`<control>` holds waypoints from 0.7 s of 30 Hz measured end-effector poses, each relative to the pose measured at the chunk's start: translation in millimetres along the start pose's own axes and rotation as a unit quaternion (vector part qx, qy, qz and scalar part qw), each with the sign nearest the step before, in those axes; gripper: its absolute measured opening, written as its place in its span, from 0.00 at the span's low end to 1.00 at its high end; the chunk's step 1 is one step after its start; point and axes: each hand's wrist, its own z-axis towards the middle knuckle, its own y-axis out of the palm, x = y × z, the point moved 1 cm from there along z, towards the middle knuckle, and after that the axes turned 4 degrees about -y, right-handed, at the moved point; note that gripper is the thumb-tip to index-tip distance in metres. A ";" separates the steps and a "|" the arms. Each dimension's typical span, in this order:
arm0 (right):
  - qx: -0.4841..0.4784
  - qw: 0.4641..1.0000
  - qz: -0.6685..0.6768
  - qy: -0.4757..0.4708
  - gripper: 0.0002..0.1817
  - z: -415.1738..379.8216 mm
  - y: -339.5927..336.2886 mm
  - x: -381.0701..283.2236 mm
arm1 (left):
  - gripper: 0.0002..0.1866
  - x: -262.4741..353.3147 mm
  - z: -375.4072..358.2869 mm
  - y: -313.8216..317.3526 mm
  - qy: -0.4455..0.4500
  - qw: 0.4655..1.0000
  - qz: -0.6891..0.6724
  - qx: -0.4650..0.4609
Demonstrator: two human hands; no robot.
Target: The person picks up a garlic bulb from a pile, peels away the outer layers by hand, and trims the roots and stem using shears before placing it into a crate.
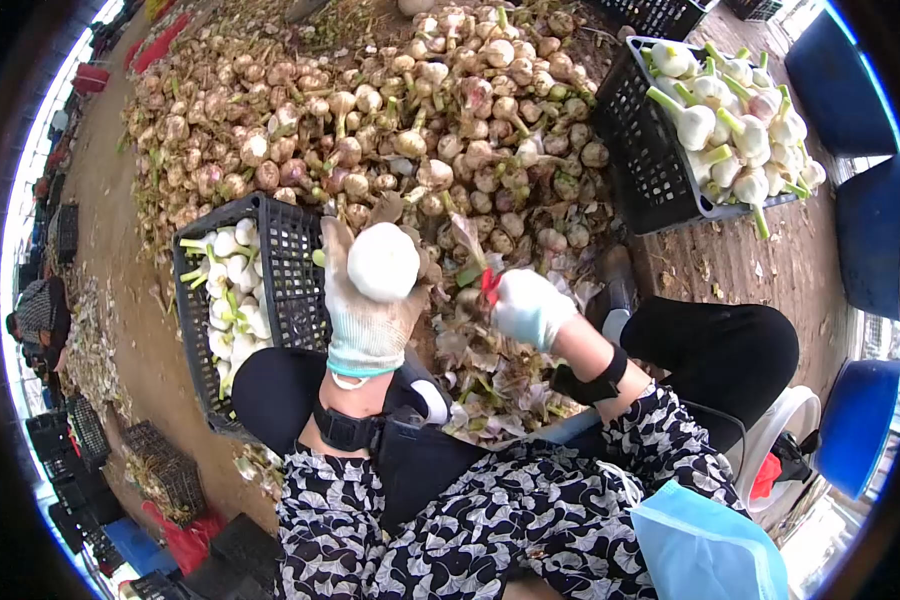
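Note:
My left hand (pixel 362 335), in a pale work glove, is closed around a clean white garlic bulb (pixel 383 262). Its fingers are mostly behind the bulb. To the right, my right hand (pixel 532 309), also gloved, grips a small red-handled tool (pixel 490 286); its working end is too blurred to make out. Loose garlic skin (pixel 467 236) shows just above that tool. A black crate (pixel 295 262) of white garlic bulbs (pixel 232 290) stands beside my left hand. Beyond both hands lies a heap of unpeeled garlic (pixel 420 130).
A second black crate (pixel 642 150), piled with cleaned garlic (pixel 735 125), stands at upper right. Blue barrels (pixel 860 420) line the right side. Peelings (pixel 470 375) cover the ground between my legs. Another person (pixel 42 322) is at far left, near stacked crates (pixel 160 465).

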 end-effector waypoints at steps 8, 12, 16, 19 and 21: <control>0.360 0.879 0.214 -0.228 0.19 -1.2 6.2 -43.2 | 0.18 -16.0 30.0 -32.3 0.180 0.938 0.118 0.273; 0.209 0.966 0.105 0.107 0.16 35.9 12.8 58.9 | 0.26 68.5 -9.8 -12.9 0.382 0.908 0.027 0.170; 0.262 0.902 -0.066 0.337 0.22 43.5 7.0 169.2 | 0.34 78.5 -15.9 -11.4 0.341 0.920 -0.041 0.192; 0.105 0.947 -0.088 0.290 0.29 60.3 26.2 225.3 | 0.29 44.9 -4.6 -19.7 0.268 0.939 0.004 0.215; 0.121 0.958 -0.081 0.247 0.30 59.6 36.5 235.6 | 0.23 23.7 -4.3 -3.6 0.202 0.965 0.115 0.121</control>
